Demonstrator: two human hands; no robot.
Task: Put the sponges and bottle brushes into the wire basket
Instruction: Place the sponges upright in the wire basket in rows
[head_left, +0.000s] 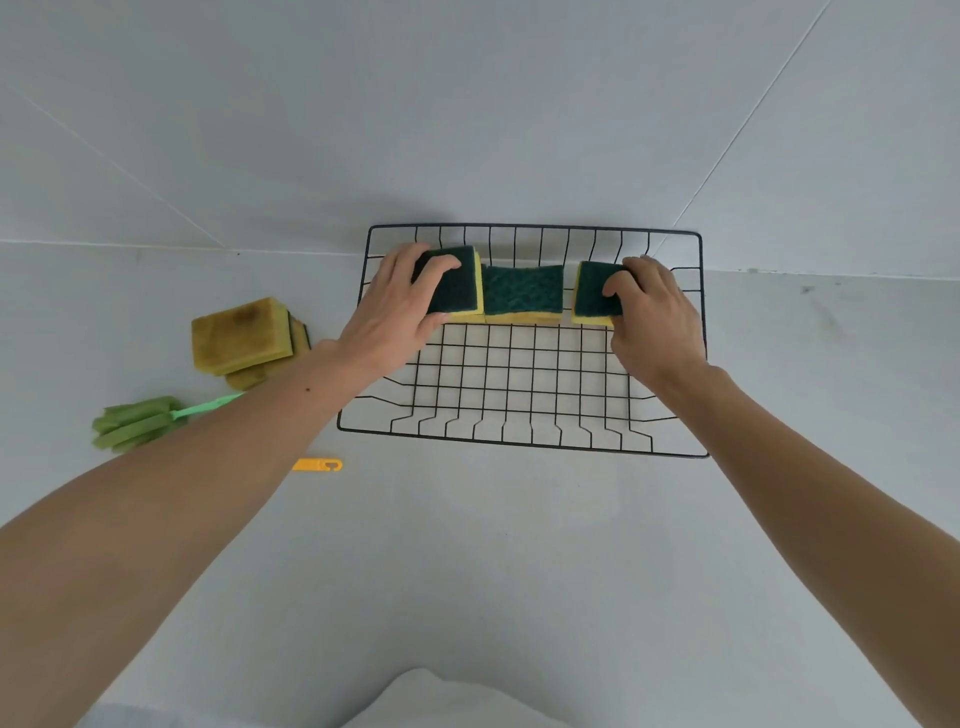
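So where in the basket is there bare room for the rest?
The wire basket floor is bare from the sponge row to the near rim. The far side is crowded: three sponges, left hand and right hand on the outer ones.

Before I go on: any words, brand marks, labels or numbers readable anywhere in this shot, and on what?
None can be read.
Sponges in the wire basket, one under the left hand, one under the right hand: plain green scouring faces, no print.
Stained sponges on the counter: no marking.
Green bottle brush: none visible.
Yellow handle tip: has a hole; no lettering can be made out.
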